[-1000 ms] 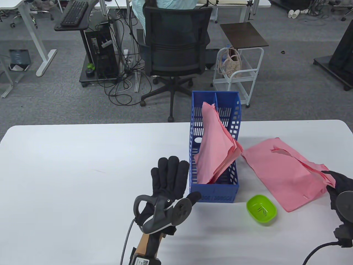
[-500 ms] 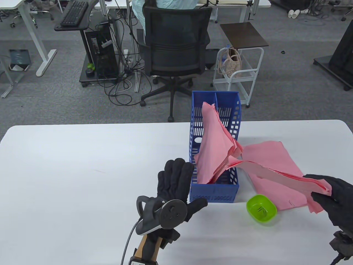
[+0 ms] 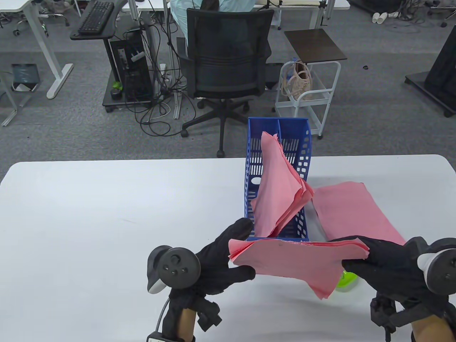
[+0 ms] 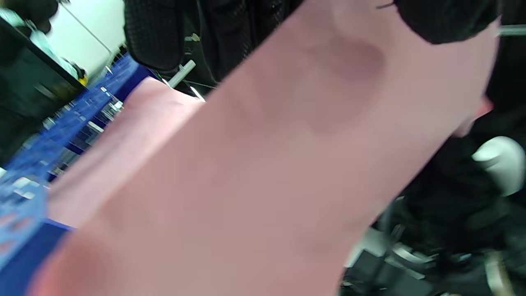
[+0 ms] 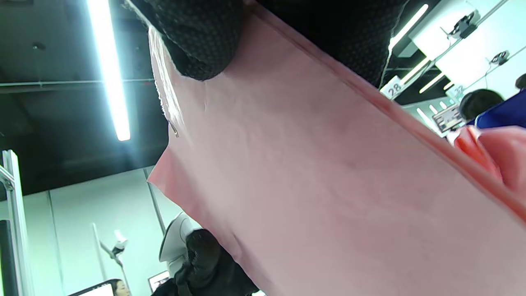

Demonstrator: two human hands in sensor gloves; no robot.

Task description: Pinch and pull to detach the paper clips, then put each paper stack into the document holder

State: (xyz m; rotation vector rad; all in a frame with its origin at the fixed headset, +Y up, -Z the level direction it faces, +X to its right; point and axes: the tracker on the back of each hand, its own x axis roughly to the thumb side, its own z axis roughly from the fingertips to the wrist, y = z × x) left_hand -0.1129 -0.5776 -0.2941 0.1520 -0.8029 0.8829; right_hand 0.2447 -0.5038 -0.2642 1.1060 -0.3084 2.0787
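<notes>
Already partway through: one pink stack (image 3: 281, 192) stood leaning in the blue document holder (image 3: 251, 171), which sat mid-bench toward the far edge, and a few loose clips seemed to lie in the green dish (image 3: 346, 281), mostly hidden under paper, so I can't count them. Both hands held a second paper stack (image 3: 295, 260) up off the white bench (image 3: 89, 213), just near of the holder. Left hand (image 3: 217, 260) pinched the stack's left edge w/ thumb below and fingers over the top; right hand (image 3: 384, 263) did the same on the right edge, fingers curled round the sheets. Right wrist view showed a small metal clip (image 5: 174, 129) still on the paper's edge beside the right grip, so this stack prob. wasn't detached yet, tho it's small and hard to be sure. A third pink stack (image 3: 352, 210) lay flat on the bench to the right of the holder; whether it carried a clip can't be told. Judging by that: roughly a third done. Left to do: pull the clip off the held stack, drop it in the dish, file the stack, then repeat for the flat one.
</notes>
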